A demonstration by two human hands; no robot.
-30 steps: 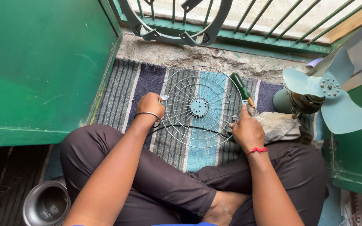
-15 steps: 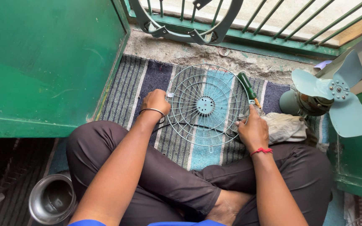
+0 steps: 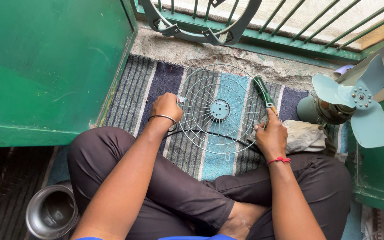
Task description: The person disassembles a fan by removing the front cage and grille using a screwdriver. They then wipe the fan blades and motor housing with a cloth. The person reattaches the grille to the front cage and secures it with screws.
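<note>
Seated cross-legged on the floor, viewed from above. A round pale-green wire fan guard [image 3: 221, 111] lies flat on a striped blue, grey and dark woven mat [image 3: 130, 98], just ahead of the knees. The guard is a ring of thin concentric wires crossed by radial spokes that meet at a small light-blue perforated hub in the centre; the mat's stripes show through the mesh. A small loop tab sticks out at the near rim.

The left hand [image 3: 166, 106], with a thin metal bangle at the wrist, rests at the guard's left rim, fingers curled over the edge wire. The right hand [image 3: 271, 135], red thread at the wrist, sits at the right rim with fingers closed around a green-handled screwdriver [image 3: 263, 92], handle pointing away from the body and lying over the guard's right edge.

A crumpled off-white cloth [image 3: 305, 137] lies just right of that hand. Beyond it stands a fan motor with three light-blue blades [image 3: 356, 100]. A steel pot [image 3: 52, 213] sits by the left knee. Another dark grey guard ring [image 3: 201, 24] leans against the green railing.
</note>
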